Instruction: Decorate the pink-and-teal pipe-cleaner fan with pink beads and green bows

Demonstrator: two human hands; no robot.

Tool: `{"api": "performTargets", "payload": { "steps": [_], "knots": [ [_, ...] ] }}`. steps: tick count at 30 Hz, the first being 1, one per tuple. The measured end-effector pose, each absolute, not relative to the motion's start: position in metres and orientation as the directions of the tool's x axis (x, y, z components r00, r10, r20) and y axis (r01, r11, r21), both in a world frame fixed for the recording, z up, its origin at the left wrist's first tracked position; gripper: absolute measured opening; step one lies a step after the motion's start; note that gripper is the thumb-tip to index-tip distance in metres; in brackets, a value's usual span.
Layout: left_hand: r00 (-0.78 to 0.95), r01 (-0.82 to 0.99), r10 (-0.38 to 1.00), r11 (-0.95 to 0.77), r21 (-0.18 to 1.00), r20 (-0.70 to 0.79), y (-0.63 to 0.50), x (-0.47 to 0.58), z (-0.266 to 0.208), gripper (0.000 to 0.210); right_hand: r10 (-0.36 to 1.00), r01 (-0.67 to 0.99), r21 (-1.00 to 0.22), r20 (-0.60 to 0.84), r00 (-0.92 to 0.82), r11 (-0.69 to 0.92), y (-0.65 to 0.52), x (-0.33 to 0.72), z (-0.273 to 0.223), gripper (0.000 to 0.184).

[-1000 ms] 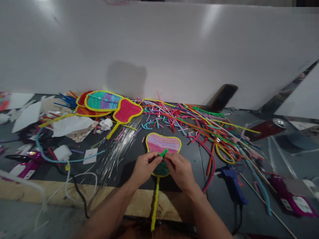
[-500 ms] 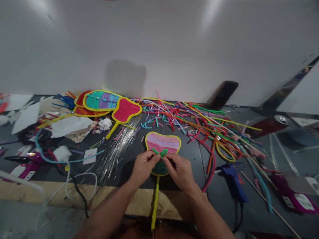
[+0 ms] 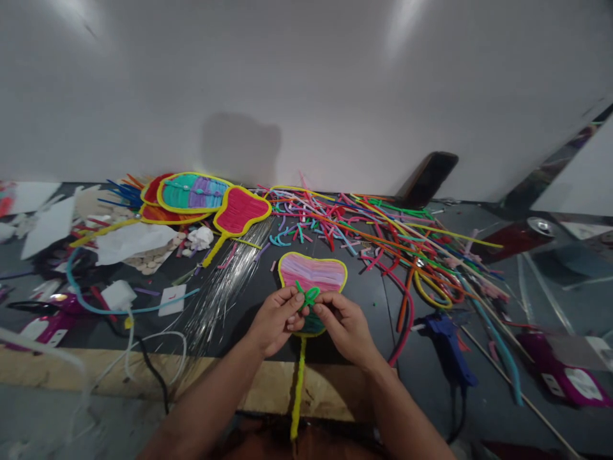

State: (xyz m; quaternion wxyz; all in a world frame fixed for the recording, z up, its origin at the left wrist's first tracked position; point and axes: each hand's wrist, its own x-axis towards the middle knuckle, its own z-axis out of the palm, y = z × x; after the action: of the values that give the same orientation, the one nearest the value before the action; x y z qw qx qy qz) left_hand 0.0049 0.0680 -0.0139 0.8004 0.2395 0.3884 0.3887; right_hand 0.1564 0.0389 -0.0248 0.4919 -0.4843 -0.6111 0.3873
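Observation:
Between my fingertips is a small green pipe cleaner [image 3: 310, 294] bent into loops. My left hand [image 3: 279, 317] pinches it from the left side, and my right hand [image 3: 343, 324] pinches its right side. Below them on the dark table lies a fan-shaped piece [image 3: 313, 271] with pink and lilac bands, a dark green lower part, a yellow fuzzy border and a yellow stem [image 3: 298, 390] pointing toward me. My hands hide much of its lower half.
Finished-looking yellow-edged pieces [image 3: 242, 211] lie at the back left beside silvery strands [image 3: 223, 287]. Loose coloured pipe cleaners [image 3: 330, 223] spread across the back. To the right are a blue glue gun [image 3: 447, 348], a leaning phone [image 3: 428, 179] and a red can [image 3: 520, 240].
The green pipe cleaner has turned between my fingers, its left end now pointing more upward. My left hand has shifted its grip, with its lower fingers curled into view.

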Motion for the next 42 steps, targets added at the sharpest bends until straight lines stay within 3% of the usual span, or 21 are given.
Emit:
{"api": "performTargets", "payload": {
  "steps": [3, 6, 9, 13, 17, 23, 28, 33, 38, 42],
  "knots": [
    [0.494, -0.404, 0.752, 0.643, 0.651, -0.436, 0.068, 0.001, -0.013, 0.036, 0.977, 0.132, -0.969, 0.199, -0.081, 0.209, 0.038, 0.159, -0.024, 0.012],
    [0.592, -0.311, 0.68, 0.688, 0.656, -0.433, 0.068, -0.005, -0.011, 0.037, 0.983, -0.054, -0.997, 0.061, -0.171, 0.052, 0.038, 0.162, -0.021, 0.015],
    [0.651, -0.205, 0.623, 0.695, 0.689, -0.434, 0.068, -0.01, -0.008, 0.04, 0.954, -0.247, -0.959, -0.066, -0.293, -0.142, 0.037, 0.163, -0.022, 0.026],
    [0.665, -0.068, 0.59, 0.658, 0.75, -0.458, 0.068, -0.014, -0.005, 0.04, 0.947, -0.377, -0.901, -0.099, -0.307, -0.217, 0.036, 0.164, -0.025, 0.031],
    [0.71, 0.028, 0.566, 0.573, 0.819, -0.42, 0.07, -0.017, -0.005, 0.039, 0.91, -0.416, -0.864, -0.104, -0.402, -0.283, 0.035, 0.165, -0.025, 0.052],
    [0.737, 0.125, 0.483, 0.591, 0.797, -0.474, 0.071, -0.022, -0.003, 0.036, 0.87, -0.36, -0.867, -0.151, -0.469, -0.344, 0.032, 0.165, -0.021, 0.03],
    [0.652, -0.008, 0.566, 0.671, 0.742, -0.505, 0.071, -0.015, -0.006, 0.034, 0.953, -0.301, -0.933, -0.113, -0.28, -0.199, 0.034, 0.164, -0.026, 0.023],
    [0.57, -0.264, 0.688, 0.672, 0.692, -0.449, 0.07, -0.005, -0.01, 0.038, 0.978, -0.081, -0.98, 0.169, 0.125, 0.18, 0.036, 0.163, -0.032, 0.012],
    [0.525, -0.297, 0.726, 0.645, 0.705, -0.443, 0.068, 0.0, -0.019, 0.036, 0.888, 0.188, -0.876, 0.458, 0.039, 0.444, 0.037, 0.158, -0.031, 0.012],
    [0.445, -0.261, 0.77, 0.6, 0.756, -0.457, 0.068, 0.0, -0.02, 0.031, 0.9, 0.192, -0.884, 0.435, 0.006, 0.426, 0.037, 0.156, -0.027, 0.014]
  ]
}}
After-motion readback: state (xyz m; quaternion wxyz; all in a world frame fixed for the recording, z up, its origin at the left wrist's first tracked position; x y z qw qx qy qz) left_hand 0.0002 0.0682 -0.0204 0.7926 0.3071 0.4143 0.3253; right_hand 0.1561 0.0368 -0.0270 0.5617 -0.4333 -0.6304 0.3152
